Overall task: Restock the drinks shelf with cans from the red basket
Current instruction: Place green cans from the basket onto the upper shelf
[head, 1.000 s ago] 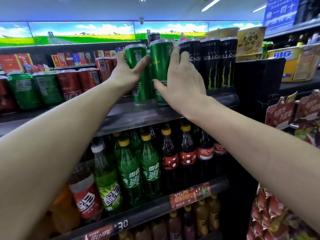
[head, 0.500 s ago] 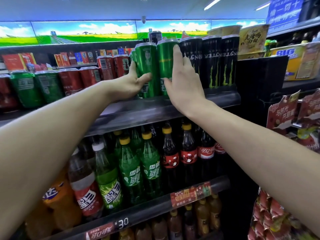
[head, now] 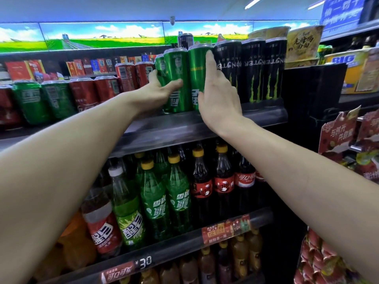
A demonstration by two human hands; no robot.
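Left hand (head: pixel 158 93) grips green can (head: pixel 174 78); right hand (head: pixel 217 99) fingers hidden behind second green can (head: pixel 198 76), grip unclear.

Both hands hold tall green cans on the top shelf (head: pixel 184 128): left hand (head: pixel 158 93) grips one can (head: pixel 176 78), right hand (head: pixel 219 99) another (head: pixel 198 74)

Black cans (head: pixel 249 68) crowd the right; left gap seems narrow.

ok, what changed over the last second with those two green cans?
Both tall green cans, left and right, went from lifted and tilted near the shelf edge to standing on it beside the black Monster cans. Left hand still grips its can; right hand still holds the other. Bottles below unchanged.
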